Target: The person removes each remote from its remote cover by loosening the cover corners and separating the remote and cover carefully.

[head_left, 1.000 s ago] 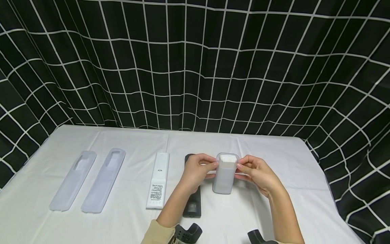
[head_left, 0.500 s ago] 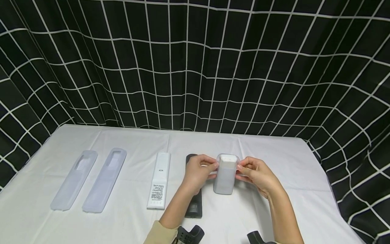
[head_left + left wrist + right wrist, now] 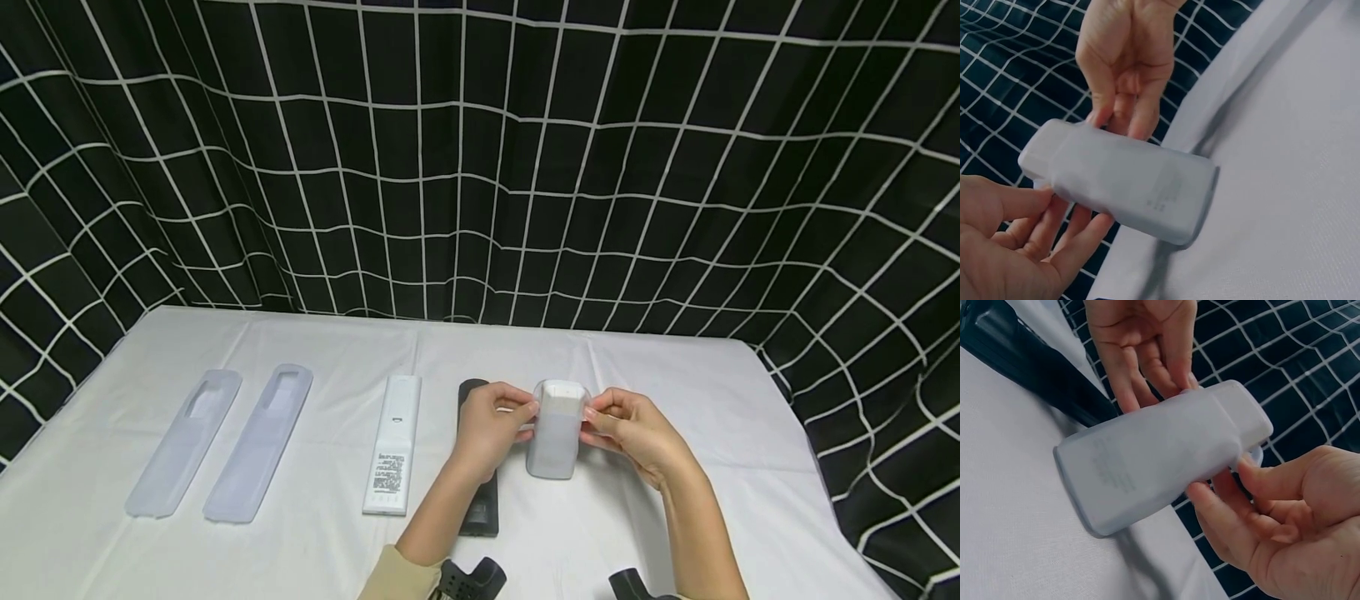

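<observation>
In the head view, my left hand (image 3: 486, 427) and right hand (image 3: 639, 433) pinch opposite side edges of a translucent cover (image 3: 552, 446) near its far end. Inside it is a white remote control (image 3: 561, 392), its far end showing at the cover's opening. The left wrist view shows that remote's bare end (image 3: 1042, 150) sticking out past the cover (image 3: 1129, 178). Both thumbs press close to the opening, with other fingers underneath. The cover is raised off the table, its closed end towards the person. Faint markings show through it in the right wrist view.
A black remote control (image 3: 480, 510) lies partly behind my left forearm. Left of it, a white remote (image 3: 392, 442) lies with its printed label up. Two more translucent covers (image 3: 183, 446) lie side by side at the left of the white-clothed table (image 3: 330, 550). A black grid curtain (image 3: 480, 150) hangs behind.
Both hands keep their pinch on the cover with almost no movement. The whole scene sits very slightly further right in the head view.
</observation>
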`<state>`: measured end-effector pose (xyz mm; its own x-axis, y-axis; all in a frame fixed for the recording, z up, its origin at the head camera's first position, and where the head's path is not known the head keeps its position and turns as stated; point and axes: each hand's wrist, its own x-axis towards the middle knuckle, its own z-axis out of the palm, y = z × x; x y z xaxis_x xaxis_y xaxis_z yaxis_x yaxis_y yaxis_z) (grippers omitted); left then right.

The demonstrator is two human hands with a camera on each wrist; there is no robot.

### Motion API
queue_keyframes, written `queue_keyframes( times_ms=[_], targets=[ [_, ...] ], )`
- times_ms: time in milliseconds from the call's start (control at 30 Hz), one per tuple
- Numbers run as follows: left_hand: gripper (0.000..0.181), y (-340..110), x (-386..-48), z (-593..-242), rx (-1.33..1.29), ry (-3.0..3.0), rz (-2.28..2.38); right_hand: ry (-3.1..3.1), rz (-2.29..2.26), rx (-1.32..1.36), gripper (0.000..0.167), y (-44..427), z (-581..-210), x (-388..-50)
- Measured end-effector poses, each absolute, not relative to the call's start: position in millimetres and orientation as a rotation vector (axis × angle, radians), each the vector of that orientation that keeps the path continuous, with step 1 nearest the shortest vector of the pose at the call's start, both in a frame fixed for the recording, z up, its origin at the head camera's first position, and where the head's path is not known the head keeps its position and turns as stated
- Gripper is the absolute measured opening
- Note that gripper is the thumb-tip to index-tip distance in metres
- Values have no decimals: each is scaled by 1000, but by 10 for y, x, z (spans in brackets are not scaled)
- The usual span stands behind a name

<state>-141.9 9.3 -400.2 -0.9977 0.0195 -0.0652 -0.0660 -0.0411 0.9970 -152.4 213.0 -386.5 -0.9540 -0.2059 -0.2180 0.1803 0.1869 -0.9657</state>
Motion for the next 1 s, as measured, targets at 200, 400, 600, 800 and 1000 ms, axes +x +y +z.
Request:
queue_keyframes(
  times_ms=[200, 400, 600, 800, 1000],
  targets=[
    [13, 72, -1416, -4036, -22, 2094, 2254, 2146, -1830, -55, 3, 2171, -3864, -1515],
    [15, 68, -1429, -4034, -32, 2070, 2278, 2199, -1846, -64, 12, 2181, -3838, -1518],
    [13, 78, -1444, -4038, -39, 2065, 2280, 2260, -1898, -76, 29, 2177, -3795, -1513],
    [10, 88, -1455, -4041, -28, 2072, 2265, 2315, -1933, -141, 38, 2191, -3770, -1491],
    [9, 85, -1457, -4053, 22, 2090, 2252, 2383, -1895, -178, 42, 2188, -3738, -1459]
  ],
)
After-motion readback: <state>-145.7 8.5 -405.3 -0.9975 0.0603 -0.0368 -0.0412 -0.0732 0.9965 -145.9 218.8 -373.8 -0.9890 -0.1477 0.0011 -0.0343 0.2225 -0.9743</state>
